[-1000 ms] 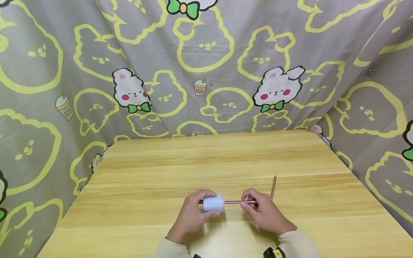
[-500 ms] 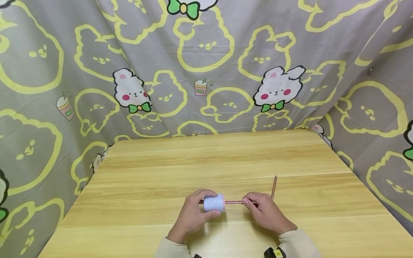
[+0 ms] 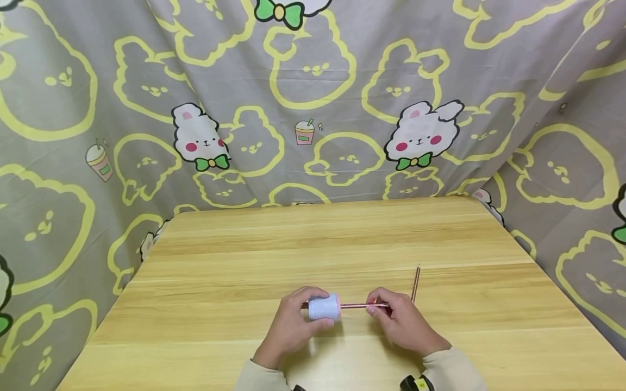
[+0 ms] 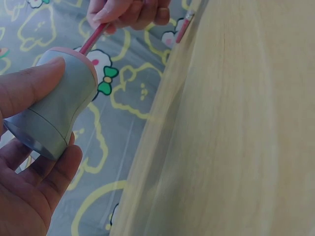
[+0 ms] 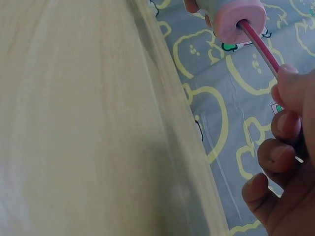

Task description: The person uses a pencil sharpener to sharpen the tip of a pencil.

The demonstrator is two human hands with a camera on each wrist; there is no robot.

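right hand [image 3: 401,323] fingers pinching pencil [image 3: 359,306]

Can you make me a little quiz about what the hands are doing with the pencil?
1. True or false: the left hand grips the pencil sharpener.
2. Where does the tip of the pencil in the right hand go? A) into the pink end of the sharpener B) into a cup C) under the table
3. How many pencils can you see, counting the spare pencil lying on the table?

Key:
1. True; its thumb and fingers wrap round the sharpener.
2. A; the right wrist view shows it going into the hole in the pink end.
3. Two: one held, one lying beside the right hand.
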